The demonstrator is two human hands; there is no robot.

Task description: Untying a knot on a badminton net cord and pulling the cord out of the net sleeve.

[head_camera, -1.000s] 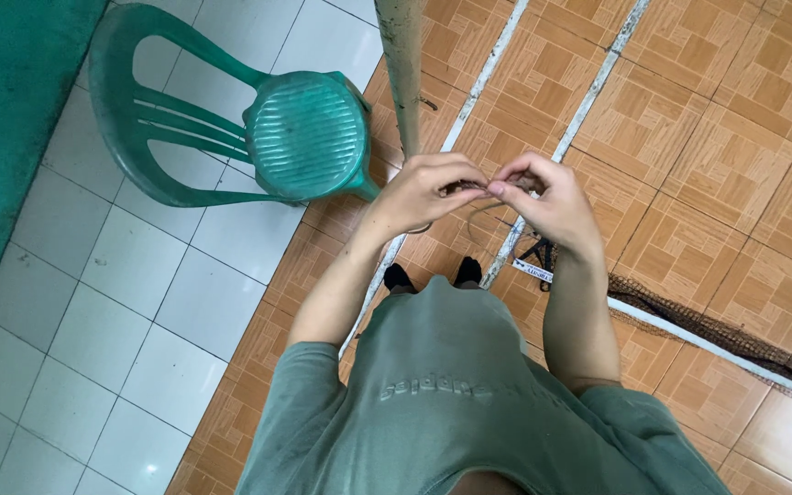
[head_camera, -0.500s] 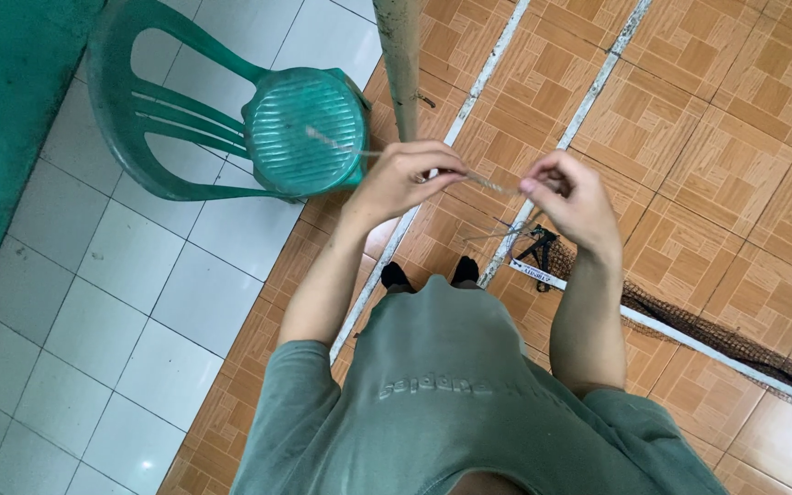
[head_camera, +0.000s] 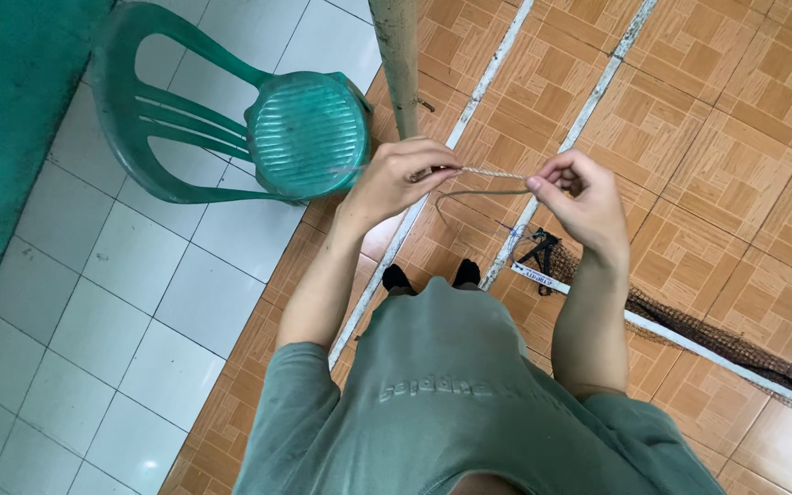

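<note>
While both hands are raised in front of the chest, a short run of thin pale cord [head_camera: 492, 172] is stretched taut between them, its long axis nearly horizontal across the view, left to right, dipping very slightly toward the right hand. Left hand [head_camera: 401, 179]: thumb and forefinger pinch the left end of the cord, other fingers curled in beside them. Right hand [head_camera: 579, 197]: thumb and forefinger pinch the right end, remaining fingers folded loosely toward the palm. Hands are apart, joined only by the cord. Below the taut run a slack loop of the same cord hangs down in a shallow curve toward the floor; where it ends I cannot tell. Cord sits above the orange tiled floor [head_camera: 735, 137], just in front of a grey-green upright post [head_camera: 399, 64] that rises from the top edge. Green plastic chair [head_camera: 309, 137] stands just left of the left hand, seat facing up, its back toward the upper left, partly on the white tiles [head_camera: 139, 302]. Dark netting [head_camera: 726, 335] lies bunched along a white bar [head_camera: 680, 339] on the floor, running from under the right forearm toward the lower right. Two dark shoe tips [head_camera: 428, 275] show above the hem of the grey-green shirt [head_camera: 442, 394].
</note>
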